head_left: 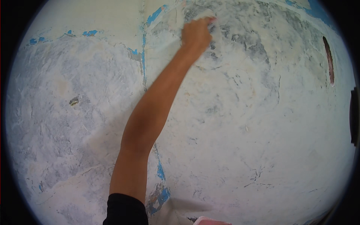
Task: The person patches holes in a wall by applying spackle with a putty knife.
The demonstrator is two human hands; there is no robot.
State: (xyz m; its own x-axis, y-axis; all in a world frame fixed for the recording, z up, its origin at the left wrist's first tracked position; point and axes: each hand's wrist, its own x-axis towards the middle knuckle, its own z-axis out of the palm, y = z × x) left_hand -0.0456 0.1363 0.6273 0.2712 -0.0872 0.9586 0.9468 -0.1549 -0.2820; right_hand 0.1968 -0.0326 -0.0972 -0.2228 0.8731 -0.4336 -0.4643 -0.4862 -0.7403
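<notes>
Left: ragged blue paint (164,197) could peel if rubbed. Centre: my left hand (197,33) high at patchy wall (228,138) before me, fingers curled, too blurred to tell around what; roughness could graze knuckles. Right: slot (329,62) could crumble if knocked.

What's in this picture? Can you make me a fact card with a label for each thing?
Left hand: curled, high up at the wall
By its fingertips: a small reddish bit, too blurry to name
Right hand: not in view
Sleeve: black
Wall colours: patchy white and grey, with bright blue patches
Right side: a long, narrow slot
Bottom edge: part of a pink thing
</notes>
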